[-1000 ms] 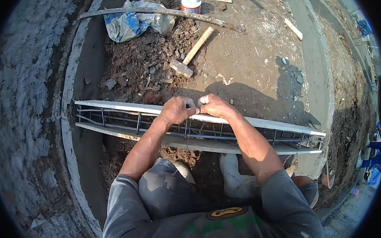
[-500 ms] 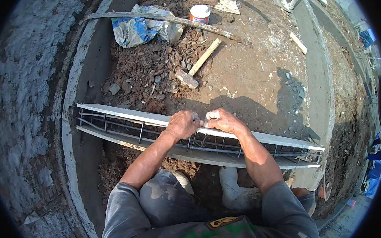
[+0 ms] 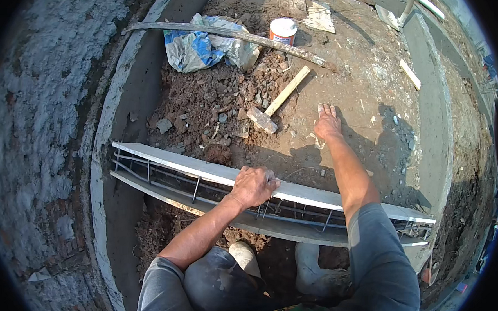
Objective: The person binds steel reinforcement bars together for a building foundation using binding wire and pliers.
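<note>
My left hand (image 3: 253, 186) is closed on the upper pale board (image 3: 165, 160) of a long narrow form spanning the trench. Steel bars and ties (image 3: 197, 189) show between it and the lower board (image 3: 132, 178). My right hand (image 3: 327, 122) reaches beyond the form with fingers stretched out over the dirt; whether it touches the ground I cannot tell. To its left lies a hammer (image 3: 263, 120) with a pale wooden handle and heavy head.
Concrete edges (image 3: 114, 112) (image 3: 427, 112) flank the trench. Further forward are loose rubble (image 3: 201, 96), a crumpled blue-and-white sack (image 3: 193, 51), a long plank (image 3: 237, 33), a white bucket (image 3: 282, 38), a short batten (image 3: 410, 74) and a shovel (image 3: 391, 18). My boots (image 3: 246, 260) stand below the form.
My right hand has left the board and moved forward and right, its fingers now opened. My left hand stays on the board. The view has shifted, so the scene sits lower and further right.
</note>
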{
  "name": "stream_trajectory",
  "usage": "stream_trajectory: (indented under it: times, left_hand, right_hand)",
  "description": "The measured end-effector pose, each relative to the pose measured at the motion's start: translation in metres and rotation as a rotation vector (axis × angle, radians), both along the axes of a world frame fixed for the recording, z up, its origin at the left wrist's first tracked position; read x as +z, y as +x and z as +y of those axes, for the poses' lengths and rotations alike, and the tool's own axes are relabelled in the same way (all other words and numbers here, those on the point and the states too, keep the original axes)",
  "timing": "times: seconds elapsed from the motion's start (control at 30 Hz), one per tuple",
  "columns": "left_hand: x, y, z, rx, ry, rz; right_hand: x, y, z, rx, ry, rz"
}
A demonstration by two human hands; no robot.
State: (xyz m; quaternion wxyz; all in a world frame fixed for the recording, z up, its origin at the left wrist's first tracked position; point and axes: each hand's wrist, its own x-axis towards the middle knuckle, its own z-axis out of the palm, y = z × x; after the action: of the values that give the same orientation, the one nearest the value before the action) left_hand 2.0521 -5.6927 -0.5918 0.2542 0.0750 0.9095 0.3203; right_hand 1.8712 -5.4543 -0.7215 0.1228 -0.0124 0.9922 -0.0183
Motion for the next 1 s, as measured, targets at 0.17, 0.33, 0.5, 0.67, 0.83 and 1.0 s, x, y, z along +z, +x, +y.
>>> stream_trajectory:
  times: [0.17, 0.33, 0.5, 0.67, 0.83, 1.0]
  left_hand:
    - [-0.001, -0.003, -0.002, -0.008, 0.003, -0.052]
    - [0.001, -0.014, -0.004, -0.041, -0.028, -0.166]
    - [-0.004, 0.009, -0.007, 0.126, -0.089, 0.212]
    - [0.09, 0.025, 0.029, 0.627, 0.247, -0.201]
    - [0.242, 0.047, 0.11, 0.826, 1.19, -0.769]
    - [0.407, 0.021, 0.137, 1.262, 1.147, -0.4]
  right_hand:
    - [-0.001, 0.007, 0.0, 0.198, 0.048, -0.117]
    - [0.02, 0.044, 0.021, 0.362, -0.034, -0.103]
    - [0.127, 0.08, 0.063, 0.414, -0.229, -0.218]
    - [0.297, 0.149, 0.085, 0.371, -0.52, -0.128]
    - [0.438, 0.249, 0.054, 0.253, -0.664, -0.361]
    - [0.579, 0.301, 0.091, -0.023, -0.823, -0.25]
